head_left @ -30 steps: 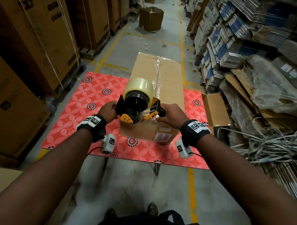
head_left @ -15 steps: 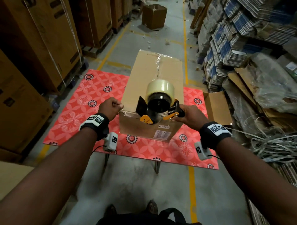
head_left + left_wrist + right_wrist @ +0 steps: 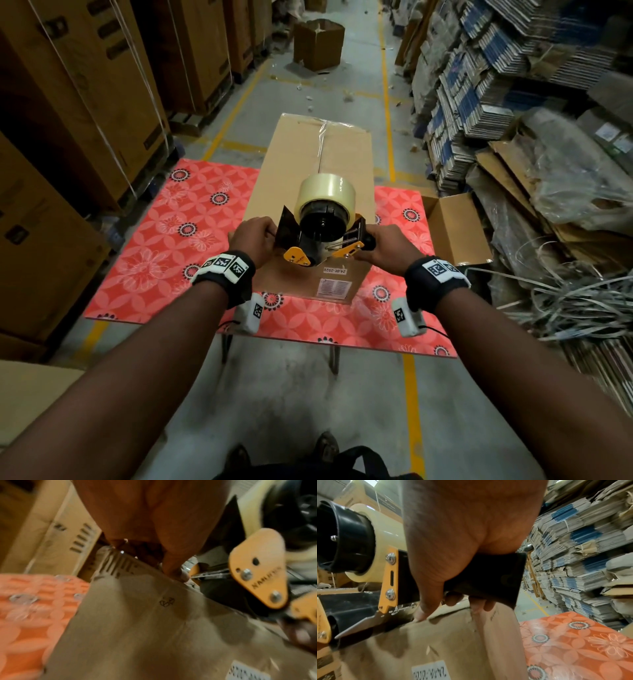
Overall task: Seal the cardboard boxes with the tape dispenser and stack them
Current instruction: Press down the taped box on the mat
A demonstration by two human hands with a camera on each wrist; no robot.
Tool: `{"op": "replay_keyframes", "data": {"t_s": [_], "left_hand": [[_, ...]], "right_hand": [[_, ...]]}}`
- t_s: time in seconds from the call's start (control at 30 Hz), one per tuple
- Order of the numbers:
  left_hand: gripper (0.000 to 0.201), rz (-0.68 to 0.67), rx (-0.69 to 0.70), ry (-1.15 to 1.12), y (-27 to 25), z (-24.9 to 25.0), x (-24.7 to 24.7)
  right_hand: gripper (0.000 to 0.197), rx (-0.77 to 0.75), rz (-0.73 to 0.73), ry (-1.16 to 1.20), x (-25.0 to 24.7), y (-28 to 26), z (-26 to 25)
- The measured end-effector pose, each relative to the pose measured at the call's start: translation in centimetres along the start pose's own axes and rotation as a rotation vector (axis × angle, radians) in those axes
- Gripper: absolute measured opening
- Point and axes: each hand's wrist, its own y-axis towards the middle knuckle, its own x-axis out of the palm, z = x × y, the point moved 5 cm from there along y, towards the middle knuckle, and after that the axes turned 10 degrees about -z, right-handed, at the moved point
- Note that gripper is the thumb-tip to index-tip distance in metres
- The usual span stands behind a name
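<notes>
A long brown cardboard box [image 3: 318,161] lies lengthwise on the red flowered table [image 3: 164,240], with clear tape [image 3: 320,137] along the far part of its top seam. The black and orange tape dispenser [image 3: 322,219] with its pale roll sits on the box's near top edge. My right hand [image 3: 387,246] grips its black handle [image 3: 496,574], fingers wrapped under it. My left hand [image 3: 255,236] is just left of the dispenser's black flap. Its fingers curl over the box's near top edge, and the thumb [image 3: 178,574] presses the near face [image 3: 145,628].
A small open carton [image 3: 452,229] stands at the table's right edge. Tall strapped cartons [image 3: 68,85] line the left. Stacks of flattened cartons [image 3: 479,85] and a tangle of strapping [image 3: 565,298] fill the right. Another box [image 3: 318,44] stands far down the aisle.
The dispenser went from the box's near left corner to the middle of the near edge. My left hand let go of it, rested at the left corner, then came in beside it.
</notes>
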Motion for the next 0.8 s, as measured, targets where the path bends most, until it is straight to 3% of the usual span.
{"op": "replay_keyframes", "data": {"t_s": [0.3, 0.5, 0.6, 0.7, 0.8], "left_hand": [[0.023, 0.054, -0.024, -0.164, -0.5, -0.5, 0.2], [0.023, 0.094, -0.091, -0.131, -0.4, -0.1, 0.5], [0.014, 0.05, -0.097, -0.086, -0.3, 1.5, 1.3], [0.02, -0.01, -0.02, -0.051, -0.3, 4.5, 2.7], [0.019, 0.006, -0.052, -0.007, -0.3, 6.8, 3.8]], "right_hand": [[0.019, -0.045, 0.045, -0.179, -1.9, -2.6, 1.6], [0.021, 0.023, 0.084, -0.103, -3.2, -4.9, 5.8], [0.02, 0.019, 0.097, -0.04, -2.6, -4.7, 6.1], [0.018, 0.037, 0.105, -0.023, -2.4, -4.2, 6.8], [0.019, 0.045, 0.106, -0.022, -2.3, -4.3, 7.0]]}}
